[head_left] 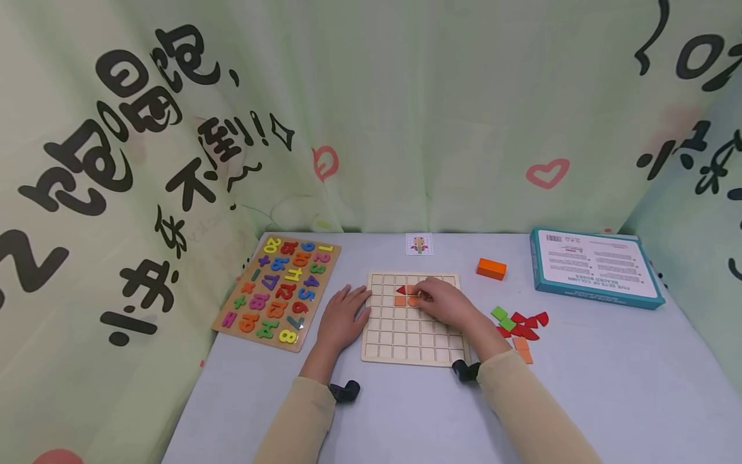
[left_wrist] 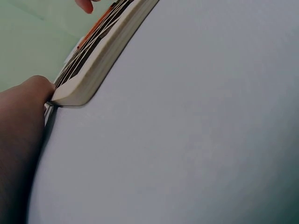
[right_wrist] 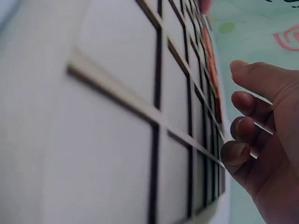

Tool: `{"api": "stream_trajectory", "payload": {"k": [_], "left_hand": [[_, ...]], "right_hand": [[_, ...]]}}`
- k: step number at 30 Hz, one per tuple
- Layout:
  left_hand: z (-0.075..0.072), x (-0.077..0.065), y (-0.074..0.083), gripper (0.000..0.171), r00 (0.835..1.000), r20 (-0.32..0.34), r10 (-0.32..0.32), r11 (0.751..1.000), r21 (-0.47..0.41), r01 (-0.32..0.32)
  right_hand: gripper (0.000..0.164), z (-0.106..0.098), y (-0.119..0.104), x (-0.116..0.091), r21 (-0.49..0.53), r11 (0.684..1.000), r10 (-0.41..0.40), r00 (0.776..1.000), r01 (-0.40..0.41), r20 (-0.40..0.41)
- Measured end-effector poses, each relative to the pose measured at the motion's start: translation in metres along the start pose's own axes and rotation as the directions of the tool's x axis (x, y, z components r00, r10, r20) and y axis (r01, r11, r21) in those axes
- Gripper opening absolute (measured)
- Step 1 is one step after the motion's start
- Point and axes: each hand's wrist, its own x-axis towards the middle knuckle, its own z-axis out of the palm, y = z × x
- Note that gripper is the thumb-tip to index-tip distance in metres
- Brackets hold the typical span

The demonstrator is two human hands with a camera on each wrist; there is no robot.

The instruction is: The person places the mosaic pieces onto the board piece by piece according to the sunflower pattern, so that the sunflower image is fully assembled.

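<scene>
A wooden grid board lies at the middle of the table. Near its top, a red triangle, an orange square and a rounded orange piece sit in cells. My right hand hovers over these pieces from the right, its fingertips close to the orange ones and partly covering them. In the right wrist view its fingers are loosely bent, with no piece showing between them. My left hand rests at the board's left edge, its thumb against the rim.
Right of the board lie green squares, red pieces and orange squares. Behind them are an orange block and a blue-edged box. A colourful number board lies left; a pattern card sits at the back.
</scene>
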Motion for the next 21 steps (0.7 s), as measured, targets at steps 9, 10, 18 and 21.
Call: {"api": "stream_trajectory", "payload": {"k": [9, 10, 18, 21], "left_hand": [[0.001, 0.001, -0.002, 0.051, 1.0, 0.001, 0.001, 1.0, 0.01, -0.001], [0.001, 0.001, -0.002, 0.051, 1.0, -0.001, 0.002, 1.0, 0.013, -0.002], [0.002, 0.002, -0.003, 0.051, 1.0, 0.009, 0.001, 1.0, 0.015, -0.001], [0.002, 0.002, -0.002, 0.051, 1.0, 0.007, 0.005, 1.0, 0.013, -0.005]], "right_hand": [[0.023, -0.037, 0.011, -0.032, -0.024, 1.0, 0.004, 0.999, -0.005, -0.045], [0.023, -0.04, 0.014, -0.036, -0.029, 1.0, 0.007, 0.999, -0.009, -0.049], [0.027, -0.063, 0.037, -0.074, -0.037, 0.998, 0.051, 0.998, -0.051, -0.021], [0.029, -0.07, 0.051, -0.09, -0.019, 0.997, 0.08, 0.997, -0.08, -0.006]]}}
